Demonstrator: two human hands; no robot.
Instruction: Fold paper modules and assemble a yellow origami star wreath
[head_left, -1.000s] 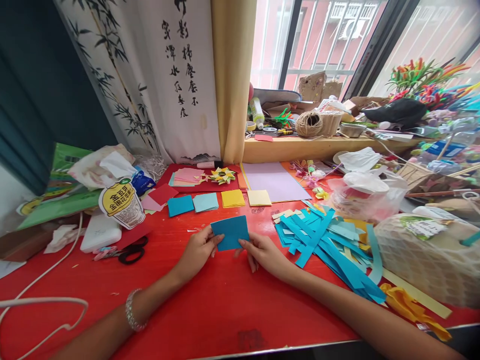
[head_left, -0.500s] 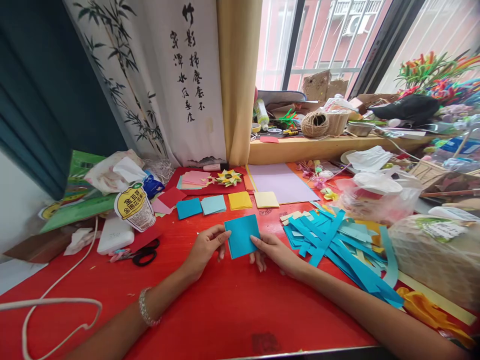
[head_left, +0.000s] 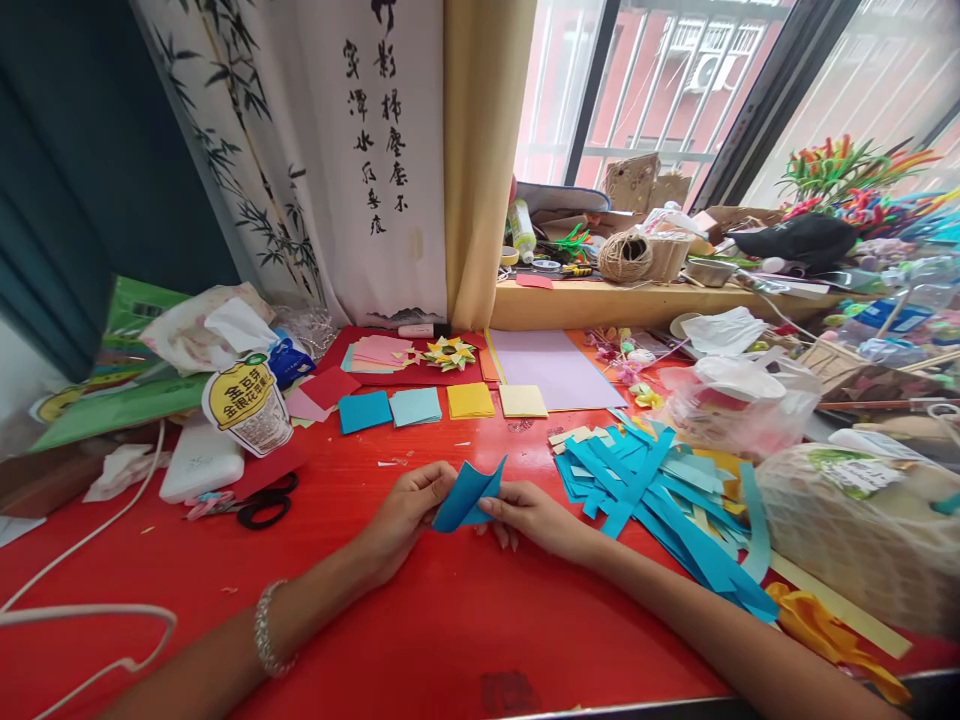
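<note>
Red tabletop [head_left: 420, 640], with blue paper strips [head_left: 660, 490] heaped at 3 o'clock of the hands. Left hand [head_left: 405, 508] and right hand [head_left: 536, 515] each pinch the blue paper square [head_left: 465, 495] between them — bent double, its crease running 7 to 1 o'clock.

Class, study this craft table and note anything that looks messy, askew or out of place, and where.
Right of the held blue square, cut blue strips lie in a tangled heap on the red table, unlike the neat row of paper squares behind.
</note>
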